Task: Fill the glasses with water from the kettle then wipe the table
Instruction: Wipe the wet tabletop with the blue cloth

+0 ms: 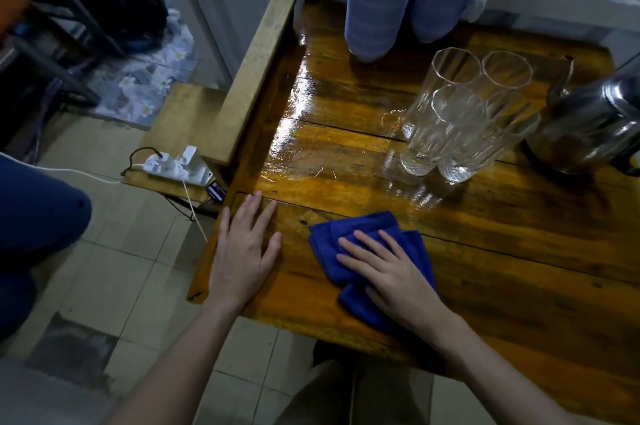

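The right hand (388,272) lies spread flat on the blue cloth (367,251) to wipe the wet bench (502,268), the left hand (246,251) splayed bracing its corner, glasses (460,119) and kettle (595,126) clustered behind.

We see both forearms bare up to the frame's lower edge, with no sleeves, watch, bracelet or rings showing. The left hand (244,251) and right hand (391,272) are ungloved, their nails short and unpainted. Below, we glimpse dim grey-brown trousers (349,393) over the legs.
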`<state>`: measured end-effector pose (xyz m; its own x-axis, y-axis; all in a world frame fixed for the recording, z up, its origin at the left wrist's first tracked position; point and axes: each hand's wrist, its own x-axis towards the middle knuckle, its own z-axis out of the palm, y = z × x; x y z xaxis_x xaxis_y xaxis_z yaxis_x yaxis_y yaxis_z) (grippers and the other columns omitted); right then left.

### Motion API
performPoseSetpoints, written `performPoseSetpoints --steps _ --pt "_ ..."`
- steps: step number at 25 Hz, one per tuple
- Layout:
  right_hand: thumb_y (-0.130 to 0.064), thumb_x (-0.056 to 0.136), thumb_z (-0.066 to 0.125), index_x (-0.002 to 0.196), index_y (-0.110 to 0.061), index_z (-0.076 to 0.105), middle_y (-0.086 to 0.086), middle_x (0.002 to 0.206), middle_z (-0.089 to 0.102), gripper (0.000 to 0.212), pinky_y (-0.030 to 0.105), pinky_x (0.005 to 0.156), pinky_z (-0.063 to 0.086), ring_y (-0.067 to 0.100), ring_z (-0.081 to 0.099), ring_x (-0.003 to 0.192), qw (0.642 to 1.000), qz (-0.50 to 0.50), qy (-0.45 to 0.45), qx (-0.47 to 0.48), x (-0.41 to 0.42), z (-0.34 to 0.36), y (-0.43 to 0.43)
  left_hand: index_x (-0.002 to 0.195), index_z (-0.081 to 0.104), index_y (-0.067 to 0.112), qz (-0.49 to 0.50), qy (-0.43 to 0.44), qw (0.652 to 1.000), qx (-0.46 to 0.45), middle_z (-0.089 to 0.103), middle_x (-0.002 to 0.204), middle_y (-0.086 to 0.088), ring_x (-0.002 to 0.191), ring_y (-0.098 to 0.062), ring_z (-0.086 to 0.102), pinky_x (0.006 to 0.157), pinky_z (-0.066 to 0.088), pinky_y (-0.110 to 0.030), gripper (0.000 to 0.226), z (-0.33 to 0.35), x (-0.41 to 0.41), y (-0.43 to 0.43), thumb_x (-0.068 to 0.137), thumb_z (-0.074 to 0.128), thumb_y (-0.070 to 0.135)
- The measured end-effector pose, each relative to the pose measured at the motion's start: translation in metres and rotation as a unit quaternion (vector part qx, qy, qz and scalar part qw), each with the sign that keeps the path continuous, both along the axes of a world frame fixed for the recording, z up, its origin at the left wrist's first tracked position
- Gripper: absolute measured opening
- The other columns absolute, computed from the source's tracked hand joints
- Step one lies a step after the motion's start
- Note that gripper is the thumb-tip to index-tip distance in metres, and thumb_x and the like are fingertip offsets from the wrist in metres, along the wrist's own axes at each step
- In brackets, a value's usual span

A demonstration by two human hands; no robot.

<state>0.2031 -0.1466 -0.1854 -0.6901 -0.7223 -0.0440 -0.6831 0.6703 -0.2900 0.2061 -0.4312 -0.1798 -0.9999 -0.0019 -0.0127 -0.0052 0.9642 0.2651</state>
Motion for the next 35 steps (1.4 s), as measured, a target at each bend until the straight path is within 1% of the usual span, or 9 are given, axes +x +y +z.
performPoseSetpoints --steps 3,8,11,15,18,21,24,29,35 --pt "-0.021 0.084 0.06 0.15 -0.029 0.032 -0.003 0.16 0.028 0.072 0.047 0.119 0.017 0.019 0.022 0.149 1.0 -0.02 -0.009 0.011 0.01 0.004 0.053 0.15 0.029 0.025 -0.026 -0.009 1.0 0.004 0.021 0.16 0.0 0.148 -0.015 0.017 0.121 0.007 -0.045 0.057 0.002 0.002 -0.01 0.098 0.03 0.048" --pt "-0.036 0.089 0.037 0.151 -0.039 0.016 -0.004 0.162 0.021 0.066 0.049 0.12 0.009 0.02 0.016 0.15 0.97 -0.237 -0.055 0.015 0.021 0.015 0.101 0.151 0.026 0.022 0.01 -0.009 1.0 0.002 0.021 0.16 -0.003 0.148 -0.017 0.017 0.121 0.007 -0.047 0.06 0.002 -0.013 -0.005 0.098 0.032 0.048" --pt "-0.042 0.092 0.036 0.154 -0.039 0.008 0.003 0.161 0.022 0.068 0.05 0.119 0.009 0.026 0.015 0.15 0.975 -0.214 -0.024 0.048 0.016 0.012 0.062 0.15 0.029 0.019 0.033 0.003 0.999 -0.002 0.025 0.159 -0.005 0.148 -0.018 0.019 0.12 0.009 -0.05 0.058 0.001 -0.028 0.002 0.099 0.032 0.045" --pt "-0.052 0.099 0.03 0.154 -0.033 0.019 0.003 0.163 0.019 0.06 0.056 0.115 0.013 0.03 0.016 0.15 0.996 -0.042 -0.002 0.075 0.004 0.009 -0.03 0.146 0.038 0.015 0.086 0.037 0.994 0.06 0.03 0.157 -0.006 0.147 -0.017 0.021 0.122 0.006 -0.041 0.049 -0.002 -0.029 -0.001 0.1 0.033 0.029" --pt "-0.058 0.1 0.023 0.155 -0.032 0.018 0.002 0.164 0.015 0.06 0.054 0.117 0.006 0.028 0.008 0.151 0.996 0.044 -0.009 0.074 -0.01 0.008 -0.091 0.145 0.039 0.013 0.091 0.047 0.991 0.085 0.034 0.155 -0.007 0.146 -0.017 0.025 0.122 0.011 -0.037 0.048 -0.005 -0.031 -0.003 0.099 0.029 0.02" --pt "-0.059 0.1 0.022 0.155 -0.034 0.014 0.0 0.165 0.007 0.061 0.053 0.118 0.0 0.024 -0.002 0.152 0.998 0.012 -0.024 0.059 -0.039 0.005 -0.114 0.147 0.036 0.015 0.115 0.034 0.983 0.137 0.033 0.155 -0.002 0.146 -0.011 0.023 0.121 0.015 -0.035 0.048 -0.008 -0.032 -0.008 0.1 0.027 0.021" --pt "-0.061 0.098 0.021 0.155 -0.036 0.014 -0.002 0.165 0.004 0.062 0.054 0.119 0.003 0.022 -0.005 0.152 0.998 -0.033 -0.026 0.051 -0.074 0.002 -0.122 0.147 0.035 0.014 0.107 0.026 0.988 0.106 0.032 0.156 -0.003 0.146 -0.014 0.023 0.12 0.02 -0.04 0.05 -0.006 -0.034 -0.006 0.1 0.024 0.025" --pt "-0.063 0.096 0.017 0.155 -0.035 0.016 0.0 0.165 0.009 0.066 0.055 0.12 0.006 0.023 0.003 0.152 0.978 -0.198 0.017 0.064 -0.177 -0.003 -0.115 0.148 0.034 0.013 0.107 0.017 0.992 0.066 0.03 0.157 -0.004 0.147 -0.016 0.022 0.12 0.017 -0.038 0.052 -0.009 -0.035 -0.006 0.1 0.03 0.031" --pt "-0.057 0.098 0.018 0.155 -0.033 0.019 0.003 0.164 0.014 0.062 0.055 0.12 0.004 0.028 0.008 0.151 0.965 -0.25 0.04 0.062 -0.234 -0.008 -0.123 0.146 0.038 0.01 0.11 0.02 0.993 0.035 0.033 0.154 -0.008 0.145 -0.02 0.027 0.117 0.019 -0.04 0.053 -0.007 -0.038 -0.003 0.098 0.031 0.031"
